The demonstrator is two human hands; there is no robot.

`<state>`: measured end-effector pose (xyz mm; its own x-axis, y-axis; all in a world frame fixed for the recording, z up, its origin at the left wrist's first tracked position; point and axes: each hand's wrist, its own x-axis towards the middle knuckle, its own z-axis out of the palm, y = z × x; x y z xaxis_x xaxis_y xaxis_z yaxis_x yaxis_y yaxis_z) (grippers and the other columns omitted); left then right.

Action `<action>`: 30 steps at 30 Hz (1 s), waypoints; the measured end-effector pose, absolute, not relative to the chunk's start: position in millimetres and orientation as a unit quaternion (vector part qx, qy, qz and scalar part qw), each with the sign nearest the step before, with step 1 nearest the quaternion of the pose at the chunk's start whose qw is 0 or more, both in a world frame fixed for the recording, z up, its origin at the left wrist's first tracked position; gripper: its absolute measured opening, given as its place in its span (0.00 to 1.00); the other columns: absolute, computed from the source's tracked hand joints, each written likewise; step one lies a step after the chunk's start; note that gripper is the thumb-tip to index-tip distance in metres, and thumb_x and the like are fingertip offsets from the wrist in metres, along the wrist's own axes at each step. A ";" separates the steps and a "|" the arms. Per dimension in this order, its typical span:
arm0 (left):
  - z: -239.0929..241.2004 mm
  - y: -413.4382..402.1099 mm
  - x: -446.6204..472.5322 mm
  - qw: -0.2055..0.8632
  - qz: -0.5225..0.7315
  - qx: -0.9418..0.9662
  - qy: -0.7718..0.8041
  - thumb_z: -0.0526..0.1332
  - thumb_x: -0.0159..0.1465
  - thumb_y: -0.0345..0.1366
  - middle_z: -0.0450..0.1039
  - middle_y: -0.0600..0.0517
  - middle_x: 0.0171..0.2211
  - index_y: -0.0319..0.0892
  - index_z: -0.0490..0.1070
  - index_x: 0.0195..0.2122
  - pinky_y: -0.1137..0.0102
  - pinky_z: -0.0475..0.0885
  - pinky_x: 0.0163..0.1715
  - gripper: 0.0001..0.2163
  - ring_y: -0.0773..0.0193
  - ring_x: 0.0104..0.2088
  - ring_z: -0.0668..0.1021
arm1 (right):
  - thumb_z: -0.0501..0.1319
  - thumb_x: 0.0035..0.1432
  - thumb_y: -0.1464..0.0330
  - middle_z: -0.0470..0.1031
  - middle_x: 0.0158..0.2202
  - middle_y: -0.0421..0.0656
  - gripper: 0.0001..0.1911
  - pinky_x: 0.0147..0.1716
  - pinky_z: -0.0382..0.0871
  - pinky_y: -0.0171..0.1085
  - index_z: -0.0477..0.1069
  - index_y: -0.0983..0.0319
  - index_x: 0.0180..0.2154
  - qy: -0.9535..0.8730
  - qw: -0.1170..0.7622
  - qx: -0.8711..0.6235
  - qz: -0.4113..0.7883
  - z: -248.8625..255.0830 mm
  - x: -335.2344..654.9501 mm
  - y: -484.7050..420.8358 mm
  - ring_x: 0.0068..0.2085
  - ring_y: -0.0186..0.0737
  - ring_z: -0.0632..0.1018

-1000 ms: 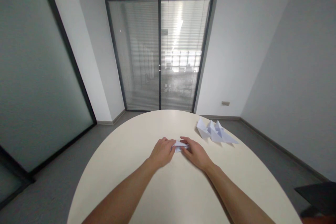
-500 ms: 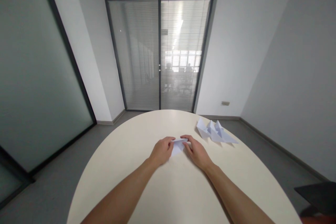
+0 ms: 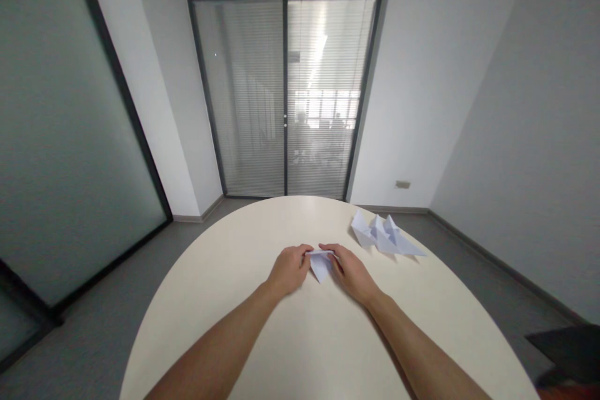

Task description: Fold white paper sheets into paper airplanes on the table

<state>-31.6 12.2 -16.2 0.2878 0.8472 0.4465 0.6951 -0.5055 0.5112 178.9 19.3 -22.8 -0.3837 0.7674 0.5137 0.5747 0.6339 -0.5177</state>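
A small piece of folded white paper point(image 3: 321, 264) is held between both hands over the middle of the round cream table point(image 3: 262, 325). My left hand point(image 3: 288, 270) pinches its left top corner, fingers curled. My right hand point(image 3: 349, 270) grips its right top edge with closed fingers. The paper hangs as a downward-pointing triangle, its tip near the tabletop.
Several finished folded white paper shapes point(image 3: 384, 236) lie together on the table at the far right. Beyond the table are sliding glass doors with blinds point(image 3: 285, 94), a frosted glass wall on the left and grey floor. A dark object point(image 3: 567, 350) sits at the lower right.
The paper lay flat under both hands. It has since been lifted by its top edge and opened into a downward-pointing triangle. Both hands stayed in nearly the same place.
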 end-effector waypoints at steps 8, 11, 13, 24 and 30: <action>-18.5 13.4 -33.2 0.101 0.344 0.797 0.485 0.55 0.65 0.28 0.79 0.50 0.46 0.44 0.76 0.48 0.63 0.70 0.52 0.14 0.58 0.47 0.78 | 0.53 0.66 0.69 0.77 0.51 0.47 0.16 0.54 0.69 0.48 0.71 0.58 0.53 -0.839 0.347 -0.400 0.125 -20.2 178.2 16.2 0.52 0.46 0.76; -22.0 15.3 -34.2 0.097 0.347 0.795 0.487 0.55 0.64 0.26 0.79 0.50 0.47 0.44 0.76 0.48 0.63 0.70 0.53 0.15 0.58 0.48 0.78 | 0.54 0.65 0.70 0.78 0.51 0.47 0.17 0.54 0.69 0.47 0.72 0.57 0.53 -0.846 0.333 -0.393 0.137 -16.0 176.9 12.8 0.51 0.46 0.76; -24.0 16.6 -34.5 0.095 0.346 0.795 0.489 0.55 0.63 0.25 0.79 0.50 0.47 0.44 0.76 0.47 0.63 0.70 0.54 0.16 0.58 0.48 0.78 | 0.55 0.64 0.71 0.78 0.50 0.47 0.18 0.53 0.69 0.47 0.73 0.57 0.53 -0.850 0.324 -0.391 0.140 -13.8 175.8 10.4 0.51 0.45 0.77; -28.3 19.4 -34.4 0.077 0.335 0.808 0.479 0.59 0.64 0.31 0.80 0.49 0.43 0.44 0.78 0.42 0.62 0.70 0.51 0.09 0.57 0.46 0.78 | 0.59 0.62 0.66 0.80 0.48 0.47 0.14 0.52 0.70 0.46 0.78 0.56 0.48 -0.877 0.294 -0.354 0.136 -7.5 172.1 3.3 0.51 0.47 0.77; -29.6 19.2 -35.4 0.073 0.327 0.821 0.461 0.60 0.64 0.32 0.79 0.49 0.44 0.44 0.77 0.43 0.61 0.69 0.53 0.09 0.57 0.47 0.77 | 0.60 0.60 0.69 0.78 0.53 0.47 0.16 0.55 0.69 0.48 0.77 0.56 0.49 -0.877 0.301 -0.354 0.125 -10.4 172.7 5.7 0.55 0.48 0.75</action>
